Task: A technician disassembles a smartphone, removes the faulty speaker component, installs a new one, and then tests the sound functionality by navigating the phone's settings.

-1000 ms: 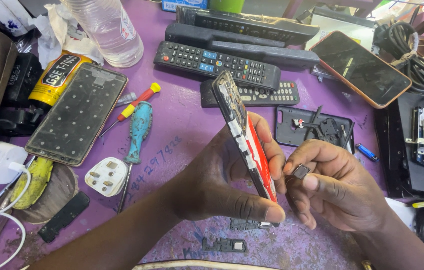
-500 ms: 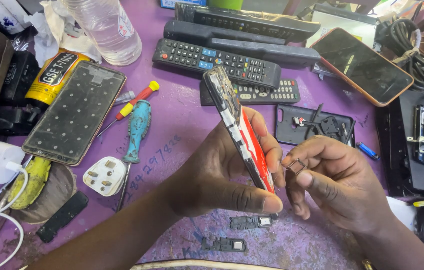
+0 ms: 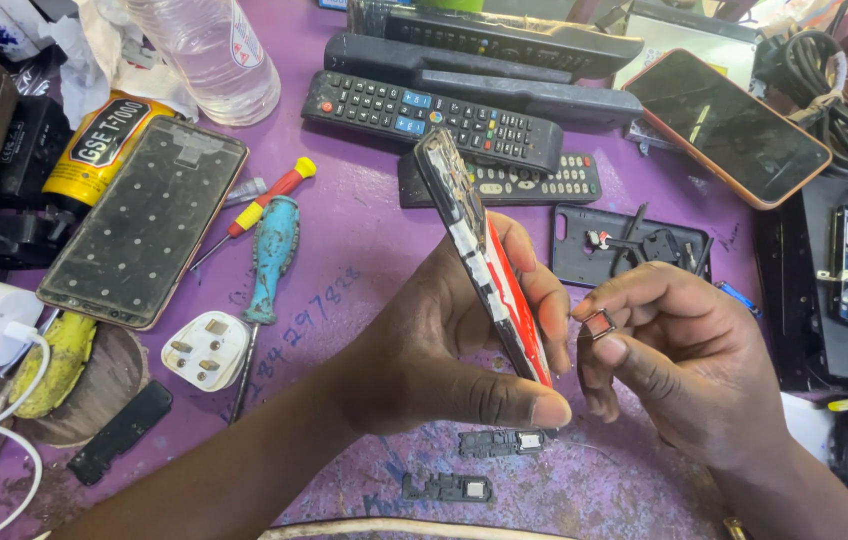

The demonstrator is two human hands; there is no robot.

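Observation:
My left hand (image 3: 444,350) grips an opened phone (image 3: 479,255) edge-on, its red and white inner side facing right, its top tilted away over the purple table (image 3: 354,230). My right hand (image 3: 689,370) pinches a small square metal tray (image 3: 599,322) between thumb and forefinger, right beside the phone's lower edge. Two small dark circuit parts, one (image 3: 502,442) and another (image 3: 447,488), lie on the table below my hands.
Several remote controls (image 3: 434,115) lie at the back. An orange-edged phone (image 3: 724,125) sits back right, a phone frame (image 3: 149,220) at left. Nearby are a blue screwdriver (image 3: 272,255), a red one (image 3: 269,195), a white plug (image 3: 206,350), a water bottle (image 3: 209,50), a black phone back (image 3: 629,245).
My right hand has shifted its grip and raised the small tray to the phone's lower side edge. The phone has tilted slightly in my left hand.

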